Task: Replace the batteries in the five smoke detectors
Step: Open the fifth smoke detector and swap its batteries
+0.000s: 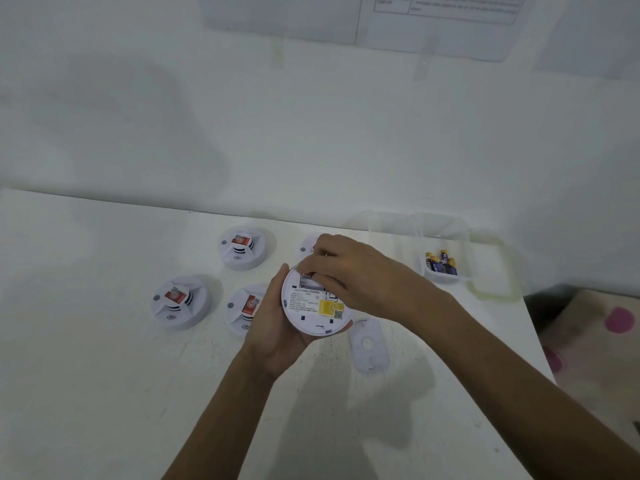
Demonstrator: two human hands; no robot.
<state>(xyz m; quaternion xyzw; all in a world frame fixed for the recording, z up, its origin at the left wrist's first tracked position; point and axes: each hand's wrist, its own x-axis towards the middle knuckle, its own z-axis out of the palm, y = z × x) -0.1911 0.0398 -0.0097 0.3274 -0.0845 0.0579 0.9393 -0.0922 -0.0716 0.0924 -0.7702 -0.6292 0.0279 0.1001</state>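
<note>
Battery swap on the detector (313, 306) at frame centre, held back up. The left grip (273, 323) is clamped round its rim, and the right grip (353, 275) is bunched in its bay, on what I cannot tell. The next move probably needs a fresh cell from the batteries (441, 263) at middle right.

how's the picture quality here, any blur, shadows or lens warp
Head view: dim light; soft arm shadows on the table; wide-angle warp bends its far edge; print on the held smoke detector and wall papers is too blurred to read.
</note>
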